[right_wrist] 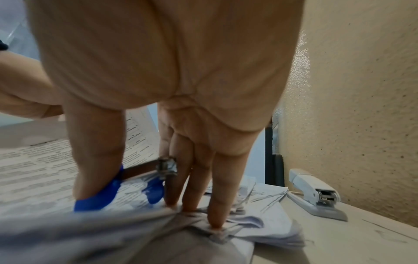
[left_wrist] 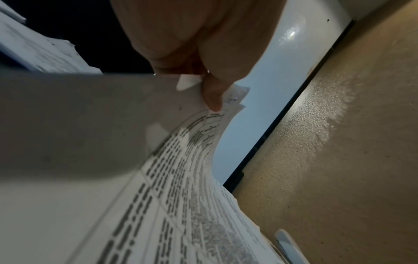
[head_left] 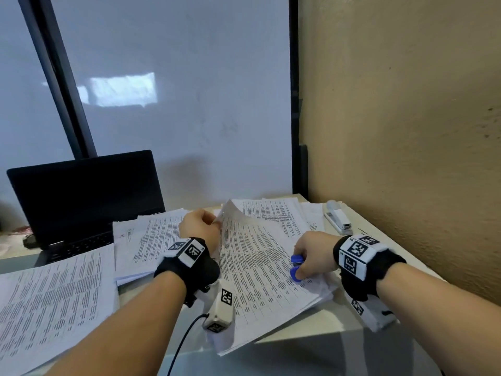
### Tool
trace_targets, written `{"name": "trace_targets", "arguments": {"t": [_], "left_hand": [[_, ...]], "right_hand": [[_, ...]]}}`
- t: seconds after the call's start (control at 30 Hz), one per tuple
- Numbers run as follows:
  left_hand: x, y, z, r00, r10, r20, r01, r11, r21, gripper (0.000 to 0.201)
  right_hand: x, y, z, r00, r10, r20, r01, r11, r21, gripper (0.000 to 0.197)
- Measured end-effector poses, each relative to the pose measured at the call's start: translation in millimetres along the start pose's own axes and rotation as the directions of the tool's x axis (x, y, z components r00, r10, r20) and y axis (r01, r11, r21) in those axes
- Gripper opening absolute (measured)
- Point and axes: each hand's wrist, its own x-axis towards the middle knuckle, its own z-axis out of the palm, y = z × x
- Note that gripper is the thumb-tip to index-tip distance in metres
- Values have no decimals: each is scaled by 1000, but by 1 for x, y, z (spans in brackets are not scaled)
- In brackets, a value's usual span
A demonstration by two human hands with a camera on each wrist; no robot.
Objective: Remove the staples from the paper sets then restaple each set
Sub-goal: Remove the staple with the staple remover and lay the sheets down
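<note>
A printed paper set [head_left: 260, 270] lies across the desk middle, its far left corner lifted and curled. My left hand [head_left: 202, 222] pinches that raised corner [left_wrist: 228, 97] between thumb and fingers. My right hand [head_left: 311, 253] rests on the set's right edge and holds a blue-handled staple remover [head_left: 295, 267] between thumb and forefinger. In the right wrist view the remover [right_wrist: 126, 189] shows its metal hinge, and the other fingertips [right_wrist: 214, 221] press the crumpled sheets down. A grey stapler [head_left: 337, 217] lies at the far right by the wall, also in the right wrist view [right_wrist: 316, 192].
More printed sets [head_left: 51, 308] lie at the left and a pile [head_left: 146, 240] behind my left wrist. An open black laptop [head_left: 84, 196] stands at the back left. A textured wall [head_left: 406, 131] bounds the desk on the right. The desk's front edge [head_left: 311, 337] is near.
</note>
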Motion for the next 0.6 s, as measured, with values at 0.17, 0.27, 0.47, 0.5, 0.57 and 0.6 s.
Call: {"name": "trace_targets", "arguments": {"t": [0.17, 0.27, 0.47, 0.5, 0.57, 0.6], "left_hand": [[1, -1, -4, 1000, -5, 14, 5, 1000, -2, 19], [3, -4, -8, 1000, -28, -13, 27, 1000, -14, 22], [1, -11, -7, 997, -80, -7, 79, 995, -57, 15], [0, -12, -7, 996, -92, -15, 91, 993, -69, 17], [-1, -12, -11, 994, -105, -30, 102, 991, -93, 19], [0, -11, -14, 994, -98, -39, 94, 991, -100, 19]], "right_hand": [[2, 2, -1, 1000, -2, 8, 2, 1000, -21, 32], [2, 2, -1, 1000, -10, 1, 10, 1000, -14, 34], [-1, 2, -1, 1000, -20, -3, 20, 1000, -4, 35], [-2, 2, -1, 1000, -22, -3, 22, 1000, 0, 35], [-3, 2, -2, 1000, -26, -1, 26, 1000, 10, 34], [-4, 2, -1, 1000, -27, 0, 27, 1000, 11, 34]]}}
